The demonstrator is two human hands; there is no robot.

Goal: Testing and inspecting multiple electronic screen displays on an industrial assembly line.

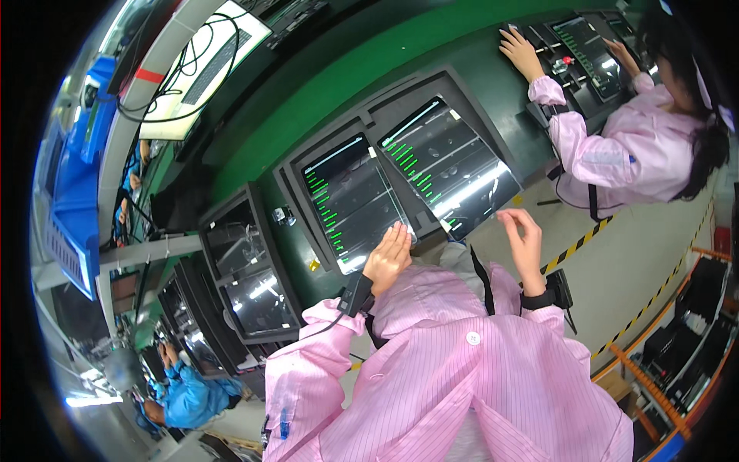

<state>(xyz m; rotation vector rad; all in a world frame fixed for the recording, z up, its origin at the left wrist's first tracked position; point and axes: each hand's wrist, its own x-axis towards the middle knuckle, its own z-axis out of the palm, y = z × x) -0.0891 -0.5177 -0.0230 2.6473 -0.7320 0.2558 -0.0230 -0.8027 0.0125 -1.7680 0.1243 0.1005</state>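
Two dark tablet screens with rows of green bars lie side by side in a black tray. My left hand (389, 258) rests on the lower right corner of the left tablet (350, 200), its fingers stretched out flat and together. The right tablet (443, 158) sits askew, its near end reaching past the tray's near side and reflecting a bright light. Just off that tablet's near right corner is my right hand (525, 242), thumb and forefinger brought together in a pinch. Whether anything small is between those fingertips cannot be made out.
The black tray (493, 127) stands on a green-topped bench (369, 58). To its left is another black tray (262, 269) with dark panels. A co-worker (608, 150) in pink handles a tablet at the right. Orange-edged shelving (654, 393) stands lower right.
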